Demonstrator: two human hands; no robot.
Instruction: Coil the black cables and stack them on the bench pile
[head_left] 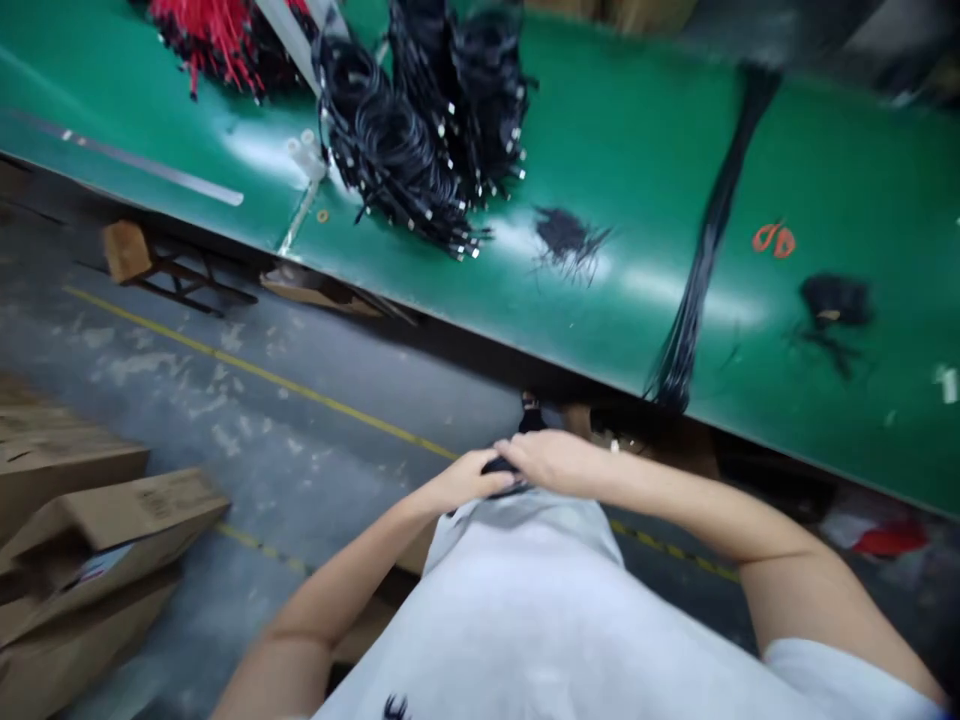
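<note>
At waist height, just in front of the white shirt (517, 600), my two hands meet over a small dark thing (496, 466) whose kind I cannot make out. My left hand (469, 481) has its fingers and thumb closed about it. From the other side my right hand (551, 461) reaches over, its bent fingers on the same dark thing and touching the left hand. Both hands are apart from the green table (615, 330). Nearest on the table lies a long bundle of black cables (709, 250), its end at the front edge.
Coiled black cables (405, 130) with pale tips lie on the table, beside red cables (210, 40). A pile of black ties or wire bits (566, 235), orange-handled scissors (774, 240) and a blurred black bundle (834, 300) lie further right. Cardboard boxes (142, 510) stand at floor left.
</note>
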